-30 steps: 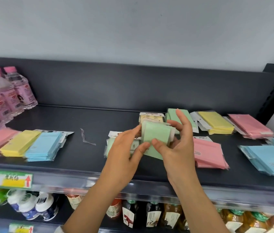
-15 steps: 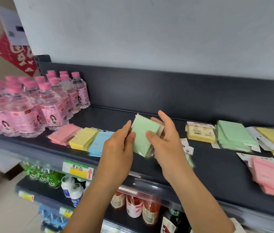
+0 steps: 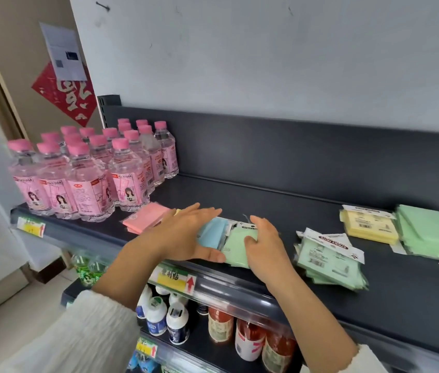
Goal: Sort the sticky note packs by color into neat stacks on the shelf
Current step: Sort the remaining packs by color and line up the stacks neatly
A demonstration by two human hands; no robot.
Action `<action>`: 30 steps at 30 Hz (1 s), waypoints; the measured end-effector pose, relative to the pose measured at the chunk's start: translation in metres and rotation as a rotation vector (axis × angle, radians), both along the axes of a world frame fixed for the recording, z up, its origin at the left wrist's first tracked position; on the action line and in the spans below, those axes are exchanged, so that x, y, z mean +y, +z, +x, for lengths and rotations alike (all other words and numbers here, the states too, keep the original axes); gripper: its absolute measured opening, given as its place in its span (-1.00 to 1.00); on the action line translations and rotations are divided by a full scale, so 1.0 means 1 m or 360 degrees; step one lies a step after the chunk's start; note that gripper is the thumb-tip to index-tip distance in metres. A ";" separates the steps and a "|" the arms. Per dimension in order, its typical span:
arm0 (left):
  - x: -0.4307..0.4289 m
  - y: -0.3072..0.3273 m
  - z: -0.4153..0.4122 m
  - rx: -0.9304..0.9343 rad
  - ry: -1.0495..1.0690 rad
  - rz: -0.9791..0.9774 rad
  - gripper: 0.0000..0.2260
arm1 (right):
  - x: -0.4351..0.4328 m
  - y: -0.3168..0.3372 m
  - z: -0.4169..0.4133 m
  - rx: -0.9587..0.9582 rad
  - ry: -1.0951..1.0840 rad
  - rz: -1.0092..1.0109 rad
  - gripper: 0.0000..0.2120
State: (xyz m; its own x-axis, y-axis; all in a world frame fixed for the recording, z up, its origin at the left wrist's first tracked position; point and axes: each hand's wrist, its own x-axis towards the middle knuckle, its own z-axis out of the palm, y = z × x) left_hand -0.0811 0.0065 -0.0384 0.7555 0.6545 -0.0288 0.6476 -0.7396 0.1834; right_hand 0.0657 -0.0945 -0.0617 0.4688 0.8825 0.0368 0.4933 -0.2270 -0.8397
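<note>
Here, well left of my left hand (image 3: 183, 235), clear plastic bottles (image 3: 97, 173) with pink caps crowd the dark shelf (image 3: 266, 200). One pink stack (image 3: 145, 220) of flat, film-wrapped square packs lies just left of that hand, which is spread flat, fingers straight, over the blue stack (image 3: 213, 232). Against it lies one green pack (image 3: 236, 250). My right hand (image 3: 264, 243) holds it, thumb on top, fingers curled. Right of that hand are one slumped green pile (image 3: 328, 262), one yellow pack (image 3: 369, 227) and one green stack (image 3: 428, 235).
</note>
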 end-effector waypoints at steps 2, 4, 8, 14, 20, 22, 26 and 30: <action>0.007 0.001 0.001 0.0022 -0.0119 -0.0001 -0.09 | 0.001 0.000 0.000 0.0086 -0.0020 0.0056 -0.52; 0.012 0.001 0.002 0.0011 -0.0189 0.0015 -0.11 | 0.001 0.000 0.001 0.0146 -0.0039 0.0093 -0.50; 0.018 -0.001 0.004 0.0082 -0.0219 0.0063 -0.05 | 0.000 0.000 0.002 0.0269 -0.0096 0.0148 -0.50; 0.018 0.005 0.011 0.0182 -0.0233 0.0053 -0.10 | -0.005 0.000 -0.005 0.0136 0.0002 0.0098 -0.56; 0.018 0.006 0.011 0.0151 -0.0226 -0.0037 -0.12 | -0.004 -0.002 -0.005 0.0115 0.0026 0.0073 -0.52; 0.018 0.004 0.010 0.0114 -0.0221 -0.0037 -0.10 | -0.004 -0.002 -0.006 0.0080 0.0042 0.0057 -0.51; 0.014 0.002 0.006 0.0000 -0.0187 -0.0065 0.00 | -0.003 -0.002 -0.007 0.0029 0.0058 0.0057 -0.52; 0.008 0.007 -0.011 -0.0341 -0.0044 -0.0301 -0.15 | -0.002 -0.003 -0.007 0.0002 0.0061 0.0026 -0.55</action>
State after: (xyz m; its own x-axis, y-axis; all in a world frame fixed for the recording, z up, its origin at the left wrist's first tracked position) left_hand -0.0917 0.0147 -0.0318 0.7751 0.6317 0.0137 0.5593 -0.6959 0.4504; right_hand 0.0591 -0.0961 -0.0645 0.4350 0.8990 0.0506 0.5001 -0.1945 -0.8439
